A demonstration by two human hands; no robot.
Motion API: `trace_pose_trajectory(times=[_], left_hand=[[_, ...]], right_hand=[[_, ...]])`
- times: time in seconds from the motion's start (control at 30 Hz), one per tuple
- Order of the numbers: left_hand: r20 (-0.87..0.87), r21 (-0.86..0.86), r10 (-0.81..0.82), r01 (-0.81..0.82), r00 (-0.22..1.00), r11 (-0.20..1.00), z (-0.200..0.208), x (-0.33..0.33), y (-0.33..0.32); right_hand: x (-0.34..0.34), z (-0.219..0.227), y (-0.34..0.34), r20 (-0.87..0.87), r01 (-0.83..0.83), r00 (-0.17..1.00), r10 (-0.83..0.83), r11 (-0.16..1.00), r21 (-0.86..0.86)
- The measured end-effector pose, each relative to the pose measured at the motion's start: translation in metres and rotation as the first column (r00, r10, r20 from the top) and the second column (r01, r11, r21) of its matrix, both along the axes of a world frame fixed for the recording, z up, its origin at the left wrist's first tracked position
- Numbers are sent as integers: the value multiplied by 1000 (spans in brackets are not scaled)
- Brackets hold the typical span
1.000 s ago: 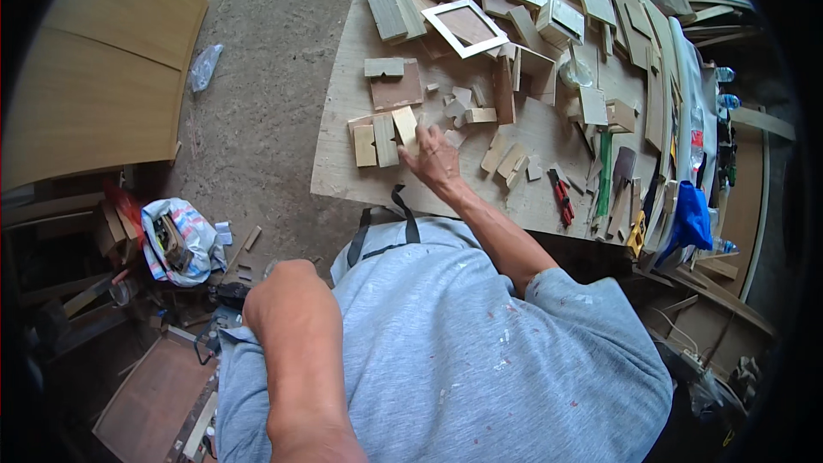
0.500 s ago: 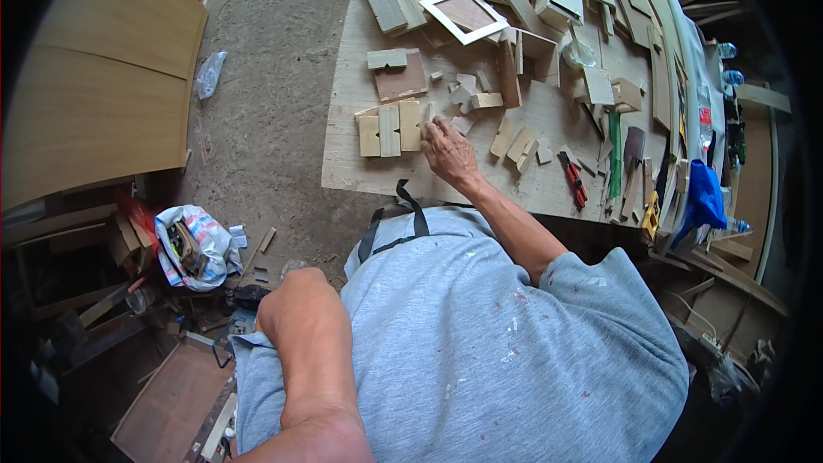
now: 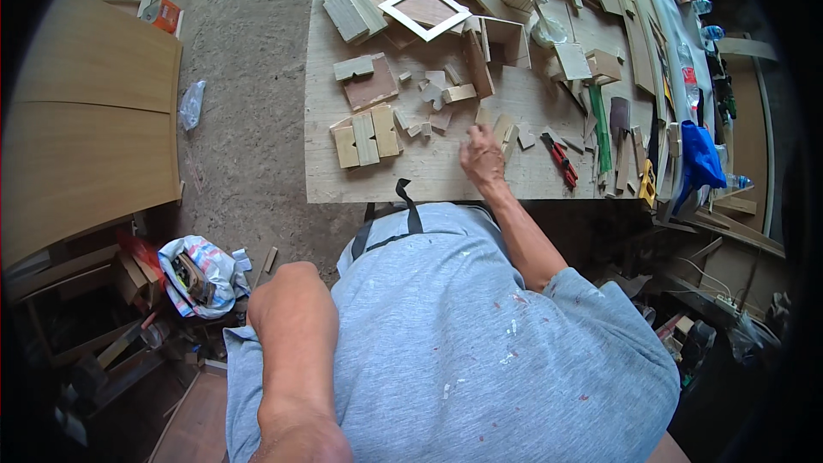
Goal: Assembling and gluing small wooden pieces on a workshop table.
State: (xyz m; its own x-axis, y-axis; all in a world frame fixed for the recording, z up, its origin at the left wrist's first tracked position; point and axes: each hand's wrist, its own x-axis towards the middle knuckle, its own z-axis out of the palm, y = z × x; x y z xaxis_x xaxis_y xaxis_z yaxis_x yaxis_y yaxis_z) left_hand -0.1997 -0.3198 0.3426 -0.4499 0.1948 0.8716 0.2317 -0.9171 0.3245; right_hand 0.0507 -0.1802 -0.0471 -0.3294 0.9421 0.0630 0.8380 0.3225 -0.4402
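My right hand [image 3: 483,157] is over the near part of the wooden table, fingers curled down and closed. Its fingertips meet the near end of a small pale wood block [image 3: 485,117]; whether they grip it is hidden. Just right of the hand lies a notched wood block [image 3: 506,134]. To its left, three notched blocks [image 3: 366,137] stand side by side on a thin board, with small wood offcuts [image 3: 420,130] beside them. My left hand [image 3: 294,285] hangs low, left of my body, bent at the wrist, its fingers out of sight.
Red-handled pliers [image 3: 561,161] lie right of the blocks. Behind are a white frame [image 3: 425,11], an upright brown board [image 3: 477,63] and stacked wood pieces. A green strip [image 3: 598,113] and a yellow-handled tool [image 3: 647,182] line the right side. A striped bag [image 3: 223,279] stands lower left.
My right hand has moved right, away from the three notched blocks to the blocks near the pliers. Small offcuts show where it was. The whole view has shifted slightly.
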Motion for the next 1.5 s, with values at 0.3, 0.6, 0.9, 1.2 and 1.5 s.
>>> trace_pose_trajectory(times=[0.3, 0.6, 0.9, 1.2, 1.5], left_hand=[[30, 55, 162, -164, 986, 985, -9, 2, 11], [-26, -162, 326, -326, 945, 931, -88, -26, 36], [-628, -771, -269, -630, 730, 89, -375, -82, 176], [-613, -770, -398, -630, 683, 105, -416, -96, 204], [-278, -959, -203, -259, 939, 115, -375, -84, 134]], right_hand=[[-3, 9, 7, -22, -35, 999, 35, 999, 22], [-10, 7, 21, 183, 81, 979, -93, 994, 72], [20, -10, 15, 389, 279, 867, -311, 951, 137], [35, -9, 19, 98, 536, 844, -527, 821, -195], [3, 6, 19, 292, 633, 761, -579, 761, -141]])
